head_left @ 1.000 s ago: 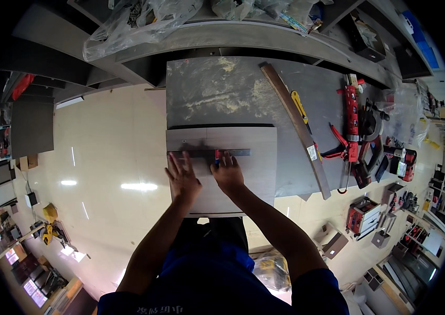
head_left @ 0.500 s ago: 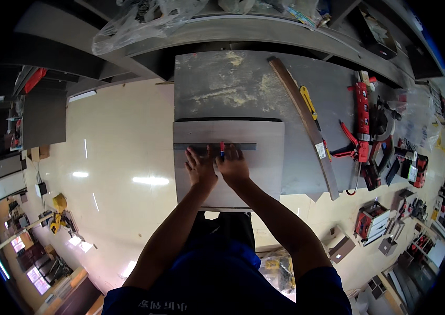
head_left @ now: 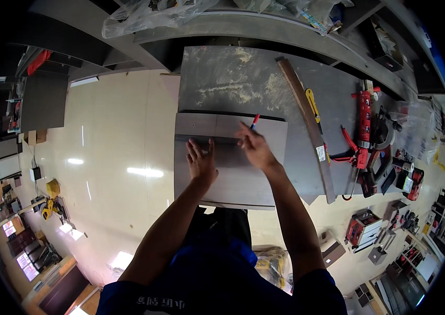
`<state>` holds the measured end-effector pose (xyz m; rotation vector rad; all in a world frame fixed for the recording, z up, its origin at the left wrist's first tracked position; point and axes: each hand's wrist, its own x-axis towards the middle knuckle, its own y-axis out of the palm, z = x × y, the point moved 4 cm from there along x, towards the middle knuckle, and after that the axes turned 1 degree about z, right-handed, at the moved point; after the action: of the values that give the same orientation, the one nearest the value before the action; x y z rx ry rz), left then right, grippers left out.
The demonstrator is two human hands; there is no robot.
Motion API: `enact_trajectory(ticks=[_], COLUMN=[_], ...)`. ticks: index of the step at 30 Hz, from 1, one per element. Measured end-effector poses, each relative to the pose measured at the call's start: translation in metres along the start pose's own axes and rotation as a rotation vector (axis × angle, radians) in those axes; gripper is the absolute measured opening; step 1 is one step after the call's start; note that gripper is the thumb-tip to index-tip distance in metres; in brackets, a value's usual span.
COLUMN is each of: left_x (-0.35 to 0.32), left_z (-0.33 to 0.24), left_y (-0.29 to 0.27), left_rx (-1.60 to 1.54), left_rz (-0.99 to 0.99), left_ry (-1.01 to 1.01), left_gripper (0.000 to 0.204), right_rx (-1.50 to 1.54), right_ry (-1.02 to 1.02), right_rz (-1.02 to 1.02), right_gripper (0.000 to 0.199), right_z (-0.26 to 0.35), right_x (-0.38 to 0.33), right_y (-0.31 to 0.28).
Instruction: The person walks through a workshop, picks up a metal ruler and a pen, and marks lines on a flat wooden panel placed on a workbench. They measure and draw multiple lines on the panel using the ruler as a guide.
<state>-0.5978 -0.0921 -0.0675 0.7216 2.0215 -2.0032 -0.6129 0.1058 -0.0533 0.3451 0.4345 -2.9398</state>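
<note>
A grey board [head_left: 222, 181] lies in front of me on a larger dusty panel, with a thin dark strip [head_left: 181, 138] like a straightedge across its upper part. My left hand [head_left: 202, 161] rests flat on the board with its fingers spread, fingertips on the strip. Just to the right, my right hand [head_left: 258, 149] is over the strip's right end, somewhat smeared by motion. It holds a red pen [head_left: 255, 122] that sticks up between the fingers, the index finger pointing away from me. A thin line shows on the board beyond the strip.
The dusty dark panel [head_left: 207, 79] carries a long narrow board [head_left: 306, 118], a yellow utility knife [head_left: 312, 105] and a red caulking gun [head_left: 363, 126]. Power tools crowd its right end. Grey shelving [head_left: 264, 26] with plastic bags stands along the far side.
My right hand has moved right and away from my left hand, the pen tilting up with it. My left hand stays on the strip. The view has shifted slightly.
</note>
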Motion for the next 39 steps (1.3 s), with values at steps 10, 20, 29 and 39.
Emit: enact_trajectory(ticks=[10, 20, 29, 39], left_x=[-0.003, -0.004, -0.002, 0.009], left_z=[-0.001, 0.003, 0.03, 0.077], left_y=[-0.008, -0.009, 0.002, 0.009], left_rx=[-0.024, -0.011, -0.317, -1.231], left_rz=[0.007, 0.0, -0.174, 0.345], left_ry=[-0.008, 0.006, 0.122, -0.254], left_gripper=[0.094, 0.088, 0.076, 0.039], right_rx=[0.546, -0.807, -0.698, -0.366], right_ry=[0.128, -0.078, -0.056, -0.27], right_rz=[-0.514, -0.39, 0.288, 0.094], right_gripper=[0.057, 0.033, 0.022, 0.014], right_z=[-0.028, -0.011, -0.032, 0.01], right_x=[-0.004, -0.024, -0.006, -0.093], right_y=[-0.017, 0.016, 0.018, 0.127])
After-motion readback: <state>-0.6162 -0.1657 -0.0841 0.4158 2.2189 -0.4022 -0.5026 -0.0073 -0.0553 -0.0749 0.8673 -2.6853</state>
